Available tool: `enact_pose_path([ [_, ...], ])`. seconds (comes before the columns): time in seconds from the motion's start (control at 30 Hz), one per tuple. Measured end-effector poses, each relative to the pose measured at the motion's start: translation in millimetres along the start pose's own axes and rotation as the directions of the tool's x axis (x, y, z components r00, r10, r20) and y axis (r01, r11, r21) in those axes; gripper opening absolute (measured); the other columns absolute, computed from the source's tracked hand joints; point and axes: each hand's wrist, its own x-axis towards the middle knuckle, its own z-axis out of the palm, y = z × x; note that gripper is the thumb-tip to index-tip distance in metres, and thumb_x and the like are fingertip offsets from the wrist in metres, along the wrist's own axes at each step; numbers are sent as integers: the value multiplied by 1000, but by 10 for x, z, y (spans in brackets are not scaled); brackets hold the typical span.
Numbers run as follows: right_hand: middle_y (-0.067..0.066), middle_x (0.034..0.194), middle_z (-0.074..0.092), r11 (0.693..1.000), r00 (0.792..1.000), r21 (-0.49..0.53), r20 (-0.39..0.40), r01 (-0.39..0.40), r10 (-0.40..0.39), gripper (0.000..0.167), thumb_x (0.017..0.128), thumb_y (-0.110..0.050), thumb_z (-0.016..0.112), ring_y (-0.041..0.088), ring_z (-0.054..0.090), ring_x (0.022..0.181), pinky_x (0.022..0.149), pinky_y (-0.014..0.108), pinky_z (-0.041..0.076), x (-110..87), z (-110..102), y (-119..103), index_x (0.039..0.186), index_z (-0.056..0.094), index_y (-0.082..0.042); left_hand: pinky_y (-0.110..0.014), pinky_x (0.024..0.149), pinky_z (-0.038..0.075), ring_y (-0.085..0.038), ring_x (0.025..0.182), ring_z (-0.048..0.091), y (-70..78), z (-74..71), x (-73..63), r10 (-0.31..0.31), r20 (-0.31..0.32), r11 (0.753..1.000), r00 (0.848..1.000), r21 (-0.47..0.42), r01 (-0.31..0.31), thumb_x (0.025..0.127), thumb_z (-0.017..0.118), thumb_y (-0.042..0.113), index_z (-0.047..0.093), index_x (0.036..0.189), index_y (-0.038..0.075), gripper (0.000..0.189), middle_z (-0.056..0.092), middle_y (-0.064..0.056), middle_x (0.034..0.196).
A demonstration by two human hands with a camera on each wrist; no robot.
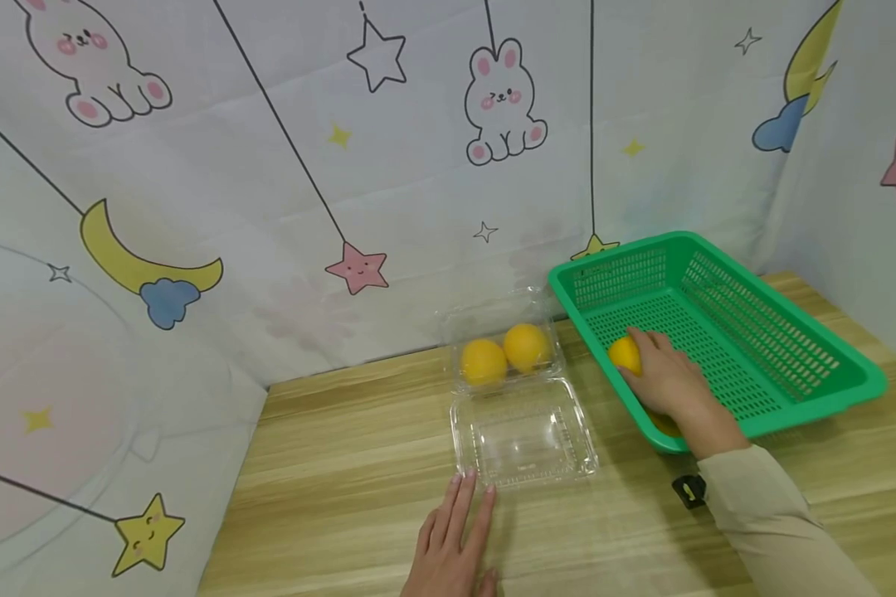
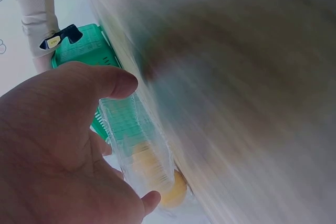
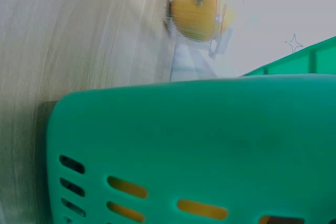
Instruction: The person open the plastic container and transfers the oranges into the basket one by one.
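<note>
Just inside the green basket (image 1: pixel 814 408), the right hand (image 1: pixel 668 377) clasps an orange (image 1: pixel 624 355); left of the basket, the left hand (image 1: pixel 451 543) extends empty fingers beside a clear container (image 1: pixel 526 439).

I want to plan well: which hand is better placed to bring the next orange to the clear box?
Probably the right hand: it holds an orange in the basket. The left hand holds nothing and is by the near edge of the box, farther from the basket.
</note>
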Motion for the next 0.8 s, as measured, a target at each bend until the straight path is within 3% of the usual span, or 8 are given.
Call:
enact_pose_path([
  [0.13, 43, 158, 26, 1000, 1000, -5, -25, -3, 3, 69, 109, -26, 55, 69, 45, 126, 99, 78, 37, 4, 0, -22, 162, 26, 6, -38, 100, 50, -29, 154, 27, -11, -27, -3, -13, 10, 999, 1000, -29, 13, 66, 84, 47, 44, 159, 8, 108, 39, -18, 166],
  [0.37, 43, 163, 16, 999, 998, 27, -56, -19, 20, 72, 109, -30, 55, 70, 26, 140, 108, 81, 24, 9, -1, -35, 164, 24, 5, -38, 103, 50, -28, 153, 27, -22, -64, -2, -23, 21, 999, 1000, -34, 23, 65, 85, 45, 41, 160, 7, 111, 38, -17, 166],
  [0.5, 43, 161, 22, 999, 991, 30, -132, 16, -12, 70, 108, -31, 58, 69, 28, 139, 107, 81, 24, 11, -3, -49, 160, 31, 7, -37, 104, 48, -28, 154, 27, -7, -82, 5, -51, 40, 998, 998, -34, 52, 67, 84, 48, 34, 162, 4, 116, 38, -16, 167],
  [0.6, 41, 159, 31, 997, 968, 38, -244, 61, -50, 65, 106, -27, 60, 66, 33, 138, 107, 80, 25, 3, -21, -77, 156, 39, 8, -41, 107, 48, -27, 157, 25, 10, -100, 23, -103, 88, 989, 991, -98, 111, 75, 83, 52, 24, 167, 3, 120, 36, -15, 170],
  [0.7, 36, 155, 40, 993, 930, 47, -359, 109, -85, 57, 105, -22, 60, 60, 39, 137, 107, 78, 29, -25, -38, -111, 152, 47, 7, -46, 109, 48, -26, 160, 20, 27, -106, 36, -150, 155, 968, 976, -179, 177, 84, 79, 58, 15, 170, 5, 119, 29, -14, 174],
  [0.8, 33, 150, 48, 987, 893, 51, -436, 152, -115, 50, 104, -20, 62, 56, 46, 132, 103, 74, 37, -70, -43, -162, 147, 53, 5, -48, 110, 48, -26, 160, 18, 26, -114, 21, -175, 174, 957, 969, -200, 209, 86, 76, 63, 15, 170, 6, 119, 25, -15, 175],
])
